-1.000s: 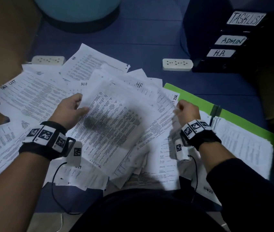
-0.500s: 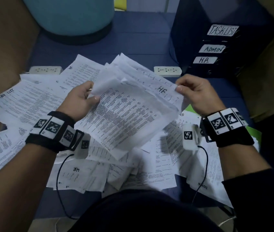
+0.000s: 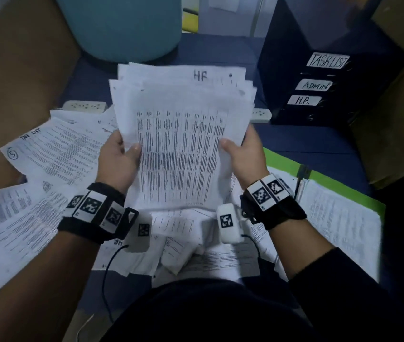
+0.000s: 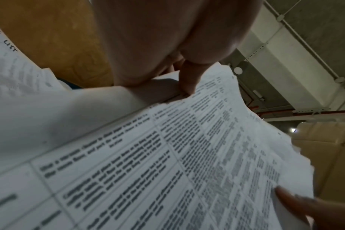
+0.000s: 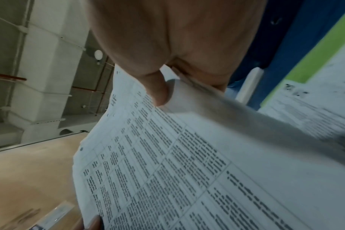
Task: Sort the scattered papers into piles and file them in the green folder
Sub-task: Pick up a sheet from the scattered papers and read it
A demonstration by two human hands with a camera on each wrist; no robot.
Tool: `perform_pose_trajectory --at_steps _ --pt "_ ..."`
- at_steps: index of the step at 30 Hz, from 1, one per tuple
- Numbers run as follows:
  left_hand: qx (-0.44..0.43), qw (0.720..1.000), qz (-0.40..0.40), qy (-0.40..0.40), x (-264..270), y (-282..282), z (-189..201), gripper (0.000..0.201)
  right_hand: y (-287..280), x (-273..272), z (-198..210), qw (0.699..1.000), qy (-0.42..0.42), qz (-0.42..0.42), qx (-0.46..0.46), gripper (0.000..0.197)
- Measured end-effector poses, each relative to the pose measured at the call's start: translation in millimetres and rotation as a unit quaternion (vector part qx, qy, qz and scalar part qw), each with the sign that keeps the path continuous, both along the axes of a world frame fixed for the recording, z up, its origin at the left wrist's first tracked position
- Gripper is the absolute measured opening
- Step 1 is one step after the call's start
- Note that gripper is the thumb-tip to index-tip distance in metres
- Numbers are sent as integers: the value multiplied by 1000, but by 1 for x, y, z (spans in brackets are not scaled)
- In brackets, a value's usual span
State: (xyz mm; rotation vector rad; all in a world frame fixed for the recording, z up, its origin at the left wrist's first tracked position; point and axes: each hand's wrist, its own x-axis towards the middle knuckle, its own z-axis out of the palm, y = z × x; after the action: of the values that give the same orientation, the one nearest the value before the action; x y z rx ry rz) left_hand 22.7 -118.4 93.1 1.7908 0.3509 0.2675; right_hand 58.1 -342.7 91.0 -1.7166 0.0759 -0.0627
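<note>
Left hand (image 3: 118,160) and right hand (image 3: 244,155) grasp opposite side edges of thick stack of white printed sheets (image 3: 181,134), thumbs on front, stack raised upright above blue table (image 3: 294,139). Top sheet marked "HR". Loose white printed papers (image 3: 55,154) scattered beneath and left. Open green folder (image 3: 319,180) flat at right, holding filed sheets. Black labelled drawer unit (image 3: 319,82) far right.

Blue surface (image 3: 302,141) under scattered papers (image 3: 55,156), green folder (image 3: 344,191), power strips (image 3: 85,105).
</note>
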Motion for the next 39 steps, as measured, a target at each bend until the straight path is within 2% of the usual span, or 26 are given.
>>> perform_pose_trajectory --at_steps 2,5,7,10,13,15,18,19,22,24,26,27,29,30,31,34,36,39 --pt "-10 999 12 -51 -1 1 10 22 3 0 18 998 -62 5 2 29" --pt "-15 995 22 -98 -9 4 14 23 5 -5 25 992 -121 23 22 31" --pt "-16 996 21 -84 -15 6 4 26 6 -11 10 993 -106 35 27 37" --pt "-6 999 11 -43 -25 7 -15 29 8 -22 -16 998 -56 31 -20 55" --pt "-14 999 -1 -34 -26 5 -21 37 11 -24 -20 998 -61 22 -15 66" --pt "-14 999 -3 -34 -23 5 -21 35 16 -22 -12 997 -76 7 -21 56" --pt "-6 999 -9 -34 -18 7 -22 31 27 -11 -3 995 -75 -56 -16 24" --pt "-2 999 -10 -30 -17 8 -25 31 30 -7 0 995 -70 -70 -20 20" --pt "14 1000 -9 -9 -16 14 -32 33 35 -3 4 994 -77 -73 -21 21" --pt "23 1000 -10 1 -15 18 -36 30 30 -5 -3 997 -71 -36 8 18" --pt "47 999 -7 14 -14 20 -35 27 25 -10 -15 999 -33 10 -1 36" --pt "59 998 -2 17 -13 22 -36 25 23 -13 -20 999 -9 29 -35 39" --pt "61 998 7 25 -9 26 -37 24 25 -18 -27 991 25 36 -126 22" --pt "57 998 10 22 -7 27 -35 20 26 -19 -27 989 30 21 -143 12" --pt "58 998 13 13 -6 28 -31 16 29 -20 -25 991 20 5 -135 7" --pt "57 998 9 -36 -6 30 -17 11 35 -26 -7 996 -50 -50 -50 26" --pt "48 997 3 -65 -12 32 -11 4 36 -32 3 995 -78 -47 -42 33" --pt "23 998 -23 -46 -19 34 -23 7 38 -38 -11 998 -37 -35 -44 34"
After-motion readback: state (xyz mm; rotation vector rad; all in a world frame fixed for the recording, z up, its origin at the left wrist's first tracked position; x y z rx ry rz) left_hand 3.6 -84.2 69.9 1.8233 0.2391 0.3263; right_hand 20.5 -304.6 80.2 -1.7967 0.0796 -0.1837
